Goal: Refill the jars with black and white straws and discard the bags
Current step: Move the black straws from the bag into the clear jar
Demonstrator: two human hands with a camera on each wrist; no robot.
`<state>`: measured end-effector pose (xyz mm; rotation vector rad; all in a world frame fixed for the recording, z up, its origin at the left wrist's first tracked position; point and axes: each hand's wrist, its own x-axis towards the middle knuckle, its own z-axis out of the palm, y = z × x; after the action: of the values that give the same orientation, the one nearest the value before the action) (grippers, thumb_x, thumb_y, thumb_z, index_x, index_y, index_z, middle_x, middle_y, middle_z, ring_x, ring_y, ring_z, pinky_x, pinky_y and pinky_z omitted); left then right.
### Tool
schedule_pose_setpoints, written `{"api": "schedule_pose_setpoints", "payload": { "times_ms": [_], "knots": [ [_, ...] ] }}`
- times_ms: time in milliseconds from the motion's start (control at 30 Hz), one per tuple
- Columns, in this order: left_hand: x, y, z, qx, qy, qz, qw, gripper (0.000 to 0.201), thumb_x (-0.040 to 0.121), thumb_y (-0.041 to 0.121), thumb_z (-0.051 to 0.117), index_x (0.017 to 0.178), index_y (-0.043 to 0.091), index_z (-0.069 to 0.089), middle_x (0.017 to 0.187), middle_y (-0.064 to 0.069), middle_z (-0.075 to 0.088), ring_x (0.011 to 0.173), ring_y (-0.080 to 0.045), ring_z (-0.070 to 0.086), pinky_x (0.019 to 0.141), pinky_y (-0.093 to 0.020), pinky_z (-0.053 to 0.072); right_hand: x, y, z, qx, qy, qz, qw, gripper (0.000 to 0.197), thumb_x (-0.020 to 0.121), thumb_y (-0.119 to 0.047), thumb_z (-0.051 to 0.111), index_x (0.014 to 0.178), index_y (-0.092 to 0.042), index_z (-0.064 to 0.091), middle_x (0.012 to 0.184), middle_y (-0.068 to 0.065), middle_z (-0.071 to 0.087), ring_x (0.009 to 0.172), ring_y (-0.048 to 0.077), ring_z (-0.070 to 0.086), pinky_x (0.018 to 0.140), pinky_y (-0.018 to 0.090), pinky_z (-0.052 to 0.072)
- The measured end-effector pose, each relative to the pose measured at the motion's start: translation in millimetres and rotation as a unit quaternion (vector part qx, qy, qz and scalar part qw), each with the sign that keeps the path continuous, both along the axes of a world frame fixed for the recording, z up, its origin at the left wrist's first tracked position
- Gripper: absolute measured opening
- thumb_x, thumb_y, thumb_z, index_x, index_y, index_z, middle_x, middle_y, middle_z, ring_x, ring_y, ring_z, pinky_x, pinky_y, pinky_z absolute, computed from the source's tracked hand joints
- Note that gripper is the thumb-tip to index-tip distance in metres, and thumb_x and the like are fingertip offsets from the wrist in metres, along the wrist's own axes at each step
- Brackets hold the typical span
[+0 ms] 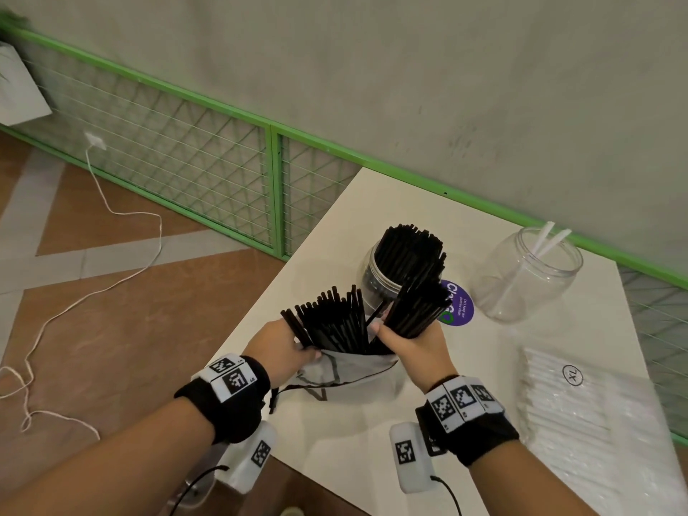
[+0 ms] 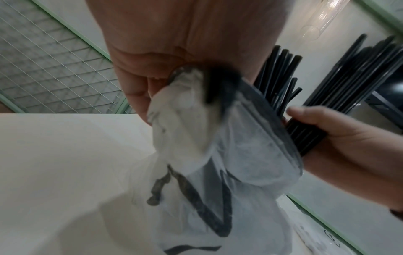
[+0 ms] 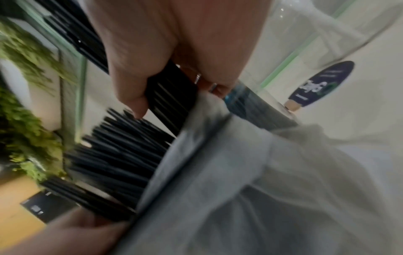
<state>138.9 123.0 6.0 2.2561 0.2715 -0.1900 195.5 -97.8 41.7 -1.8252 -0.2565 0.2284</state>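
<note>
The left hand (image 1: 284, 346) grips the gathered mouth of a white bag (image 1: 350, 370) of black straws (image 1: 335, 322), while the right hand (image 1: 409, 348) clasps a bundle (image 1: 417, 310) drawn from it, above the pale surface (image 1: 335, 232). The left wrist view alone shows the fabric bunched in the palm. Behind, a clear jar (image 1: 372, 277) stands packed with black straws; a second jar (image 1: 528, 281) holds two white ones. A sealed pack of white straws (image 1: 580, 411) lies right.
</note>
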Motion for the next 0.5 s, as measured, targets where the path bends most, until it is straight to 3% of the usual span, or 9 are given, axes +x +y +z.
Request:
{"api": "schedule_pose_setpoints", "payload": {
  "times_ms": [100,167,267,367,500],
  "knots": [
    [0.3,0.8,-0.3,0.011,0.003,-0.003,1.0,0.02,0.076,0.025,0.071,0.096,0.029,0.069,0.091,0.005,0.068,0.086,-0.015,0.061,0.078,-0.03,0.049,-1.0,-2.1,28.7,0.044,-0.028,-0.007,0.999,0.013,0.082,-0.006,0.072,0.075,-0.015,0.067,0.074,-0.009,0.067,0.078,0.005,0.064,0.073,0.016,0.051],
    [0.3,0.4,-1.1,0.011,0.002,0.002,1.0,0.019,0.076,0.024,0.071,0.095,0.028,0.069,0.091,0.005,0.068,0.086,-0.015,0.061,0.076,-0.029,0.049,-0.9,-3.2,44.0,0.07,-0.048,-0.021,0.996,0.02,0.083,-0.004,0.07,0.073,-0.021,0.069,0.077,-0.006,0.069,0.082,0.008,0.066,0.075,0.017,0.05],
    [1.2,-0.2,-1.3,0.015,0.002,0.012,1.0,0.018,0.076,0.023,0.071,0.092,0.029,0.068,0.086,0.006,0.065,0.082,-0.015,0.06,0.068,-0.025,0.045,3.0,-4.6,66.1,0.094,-0.078,-0.043,0.992,0.022,0.084,-0.009,0.069,0.07,-0.026,0.072,0.084,0.006,0.072,0.091,0.021,0.068,0.081,0.029,0.051],
    [2.0,0.1,-0.3,0.019,-0.002,0.01,1.0,0.012,0.076,0.022,0.071,0.086,0.027,0.067,0.079,0.006,0.062,0.078,-0.015,0.059,0.061,-0.023,0.041,14.3,-7.6,85.3,0.119,-0.098,-0.072,0.985,0.014,0.082,-0.016,0.068,0.071,-0.022,0.074,0.081,0.005,0.073,0.092,0.028,0.069,0.087,0.044,0.053],
    [1.8,1.5,-1.9,0.026,-0.003,0.003,1.0,0.01,0.076,0.023,0.07,0.085,0.019,0.068,0.079,0.003,0.063,0.076,-0.015,0.06,0.064,-0.023,0.044,41.8,-3.5,103.2,0.196,-0.099,-0.121,0.968,0.022,0.084,-0.011,0.066,0.066,-0.021,0.073,0.074,0.0,0.071,0.089,0.032,0.067,0.085,0.047,0.052]
  ]
}}
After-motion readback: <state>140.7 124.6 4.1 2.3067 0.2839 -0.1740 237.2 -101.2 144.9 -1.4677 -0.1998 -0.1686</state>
